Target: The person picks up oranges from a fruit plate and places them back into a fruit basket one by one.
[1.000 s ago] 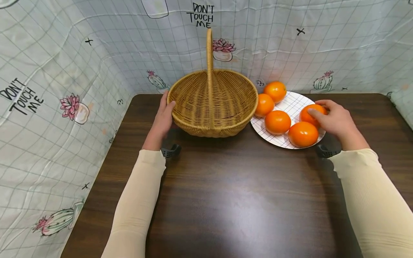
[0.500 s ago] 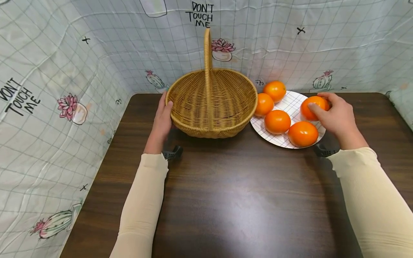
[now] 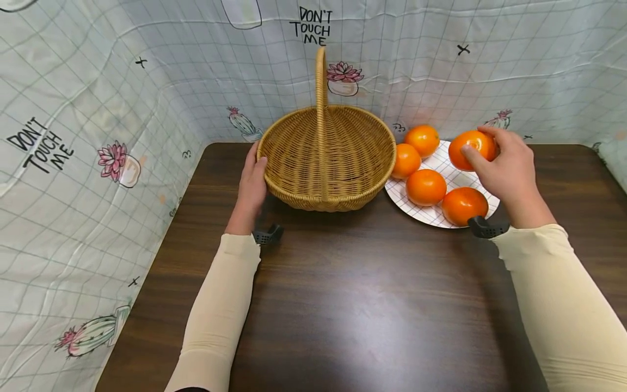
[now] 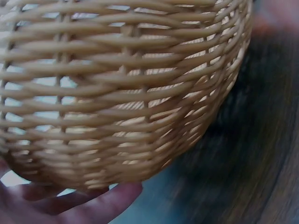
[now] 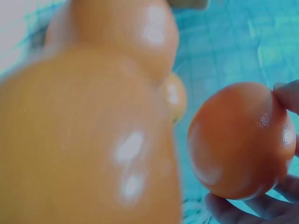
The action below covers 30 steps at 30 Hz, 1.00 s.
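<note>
Fruit [image 3: 465,139], glossy and orange, is gripped between the thumb and fingers of the right hand [image 3: 511,169], on that hand's left side, and held above the far right part of a white plate [image 3: 441,163]. The right wrist view shows fingertips against two sides of it.

The left hand [image 3: 252,188] grips the left rim of a wicker basket [image 3: 352,149], its thumb on the rim and its other fingers partly hidden. The held fruit is well to the right of that hand, with the basket between them.

Four more fruits are on the plate: a near right one [image 3: 464,207], closest to the right wrist; a near left one [image 3: 425,187]; a left one [image 3: 407,161], just beside the basket's right rim; and a far one [image 3: 422,140].

Basket and plate stand side by side toward the far edge of a dark wooden tabletop [image 3: 343,283], before a grid-patterned cloth [image 3: 416,71].
</note>
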### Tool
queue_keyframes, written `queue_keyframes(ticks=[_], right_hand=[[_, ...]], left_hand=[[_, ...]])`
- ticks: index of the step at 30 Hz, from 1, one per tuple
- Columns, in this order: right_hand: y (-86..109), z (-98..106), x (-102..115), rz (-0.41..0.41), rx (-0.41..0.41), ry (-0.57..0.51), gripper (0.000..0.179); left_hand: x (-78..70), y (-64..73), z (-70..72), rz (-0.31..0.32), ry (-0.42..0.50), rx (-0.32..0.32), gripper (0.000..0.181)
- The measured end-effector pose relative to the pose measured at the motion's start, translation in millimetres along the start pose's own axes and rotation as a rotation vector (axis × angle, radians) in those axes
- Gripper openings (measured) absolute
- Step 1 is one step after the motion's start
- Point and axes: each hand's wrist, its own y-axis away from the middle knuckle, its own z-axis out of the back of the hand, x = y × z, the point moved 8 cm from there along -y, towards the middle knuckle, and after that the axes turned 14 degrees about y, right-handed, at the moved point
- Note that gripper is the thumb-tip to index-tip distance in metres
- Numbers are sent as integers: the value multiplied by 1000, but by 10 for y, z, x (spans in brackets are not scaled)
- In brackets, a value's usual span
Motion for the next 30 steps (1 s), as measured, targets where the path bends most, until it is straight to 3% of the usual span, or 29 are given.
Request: queue_keyframes(ticks=[4,10,17,30], right_hand=[[15,33,190,42,-42,-23,59],[44,47,392,79,-74,-57,57],[53,79,551,84,-100,-76,57],[98,42,990,178,-166,-171,53]], left_hand=[[-47,7,3,-61,-20,-54,49],[-84,19,63,-97,-42,-114,48],[-89,-18,54,-92,-32,-93,48],[-68,-29,80,-92,-40,-81,49]])
